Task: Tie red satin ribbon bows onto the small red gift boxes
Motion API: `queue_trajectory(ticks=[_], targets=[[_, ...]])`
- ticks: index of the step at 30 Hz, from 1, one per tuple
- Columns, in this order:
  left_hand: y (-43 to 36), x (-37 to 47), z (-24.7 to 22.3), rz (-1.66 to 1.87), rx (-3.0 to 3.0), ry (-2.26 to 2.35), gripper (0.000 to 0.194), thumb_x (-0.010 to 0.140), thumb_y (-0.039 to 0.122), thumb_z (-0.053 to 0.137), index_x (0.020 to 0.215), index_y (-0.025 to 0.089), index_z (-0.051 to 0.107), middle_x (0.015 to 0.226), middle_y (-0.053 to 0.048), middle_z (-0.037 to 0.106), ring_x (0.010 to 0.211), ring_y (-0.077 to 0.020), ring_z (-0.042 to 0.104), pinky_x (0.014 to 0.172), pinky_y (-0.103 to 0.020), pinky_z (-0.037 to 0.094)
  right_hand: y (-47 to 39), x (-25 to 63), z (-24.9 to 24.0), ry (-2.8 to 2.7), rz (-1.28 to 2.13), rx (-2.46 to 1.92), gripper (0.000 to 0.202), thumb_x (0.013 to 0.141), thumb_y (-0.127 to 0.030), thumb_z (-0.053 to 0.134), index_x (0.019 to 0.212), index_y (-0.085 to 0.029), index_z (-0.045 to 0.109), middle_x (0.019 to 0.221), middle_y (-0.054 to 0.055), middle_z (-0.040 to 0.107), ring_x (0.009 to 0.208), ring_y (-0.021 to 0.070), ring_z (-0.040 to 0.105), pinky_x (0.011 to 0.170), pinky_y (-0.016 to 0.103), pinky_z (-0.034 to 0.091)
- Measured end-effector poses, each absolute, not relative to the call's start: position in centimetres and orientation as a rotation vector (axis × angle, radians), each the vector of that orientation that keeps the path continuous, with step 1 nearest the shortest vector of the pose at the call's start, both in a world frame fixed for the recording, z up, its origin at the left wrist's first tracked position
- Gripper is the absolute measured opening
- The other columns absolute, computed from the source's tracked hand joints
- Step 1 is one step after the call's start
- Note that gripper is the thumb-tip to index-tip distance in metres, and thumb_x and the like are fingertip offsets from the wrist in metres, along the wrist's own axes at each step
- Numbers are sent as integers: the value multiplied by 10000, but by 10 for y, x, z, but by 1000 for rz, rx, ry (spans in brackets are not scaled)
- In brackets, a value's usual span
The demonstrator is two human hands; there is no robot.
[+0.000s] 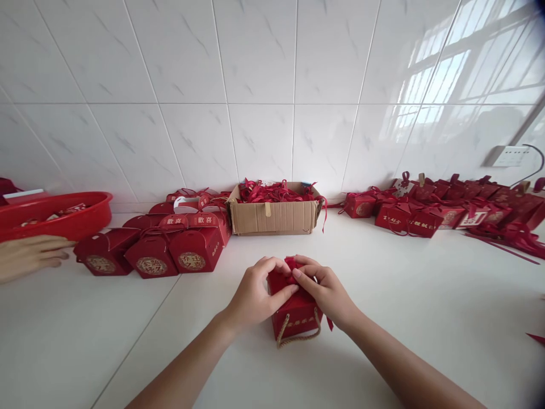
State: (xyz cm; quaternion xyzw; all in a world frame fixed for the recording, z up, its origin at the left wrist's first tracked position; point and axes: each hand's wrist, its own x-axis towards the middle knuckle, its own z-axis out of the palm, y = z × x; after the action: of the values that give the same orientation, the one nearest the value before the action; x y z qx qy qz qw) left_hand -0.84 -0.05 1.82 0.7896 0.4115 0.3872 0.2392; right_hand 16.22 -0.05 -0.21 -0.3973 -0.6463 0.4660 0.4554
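Note:
A red gift box (298, 319) with gold lettering and a twisted rope handle stands on the white table in front of me. My left hand (264, 289) is on the left of its top, with thumb and fingers closed on the red ribbon (292, 276). From the right, my right hand (326, 287) pinches the same ribbon, its thumb tip near the left fingers. A ribbon end hangs at the box's right side. The fingers cover most of the ribbon.
A cardboard box (275, 218) of red ribbons stands by the tiled wall. Red boxes (155, 255) are grouped left, and more red boxes (409, 220) stand right. Another person's hand (32, 255) is beside a red basin (91, 213) at far left.

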Motion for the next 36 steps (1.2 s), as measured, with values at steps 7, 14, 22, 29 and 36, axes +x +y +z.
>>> queue_trajectory(ticks=[7, 14, 22, 29, 36], targets=[[6, -14, 16, 1004, 2062, 1092, 67, 812, 241, 603, 825, 209, 660, 893, -12, 672, 871, -154, 622, 830, -281, 476, -7, 180, 16, -1900, 857, -1076, 338, 928, -395, 413, 808, -220, 675, 849, 34, 674, 905, 195, 586, 804, 342, 447], [4, -21, 22, 927, 2058, 962, 73, 819, 170, 568, 800, 199, 632, 901, -9, 666, 877, -145, 614, 834, -266, 478, -8, 193, 18, -2251, 283, -913, 174, 861, -95, 468, 895, -223, 582, 840, 16, 656, 813, 157, 564, 802, 364, 379], [2, -22, 26, 847, 2071, 941, 75, 862, 192, 516, 819, 200, 577, 900, -12, 627, 872, -140, 587, 799, -259, 475, -9, 201, 33, -2204, 563, -959, 189, 862, -360, 550, 974, -209, 575, 918, 37, 654, 817, 164, 583, 807, 349, 429], [0, -20, 30, 822, 2190, 923, 109, 893, 217, 472, 853, 209, 574, 913, -22, 585, 858, -143, 567, 781, -265, 471, 7, 185, 28, -2027, 820, -1002, 173, 849, -273, 561, 1009, -214, 589, 852, 14, 671, 767, 141, 604, 695, 274, 487], [-2, -25, 31, 846, 2244, 993, 120, 892, 206, 475, 896, 228, 593, 913, -22, 594, 864, -150, 570, 784, -270, 472, 10, 192, 12, -2204, 526, -597, 354, 900, -96, 380, 1090, -243, 640, 901, 60, 572, 745, 125, 571, 641, 268, 503]])
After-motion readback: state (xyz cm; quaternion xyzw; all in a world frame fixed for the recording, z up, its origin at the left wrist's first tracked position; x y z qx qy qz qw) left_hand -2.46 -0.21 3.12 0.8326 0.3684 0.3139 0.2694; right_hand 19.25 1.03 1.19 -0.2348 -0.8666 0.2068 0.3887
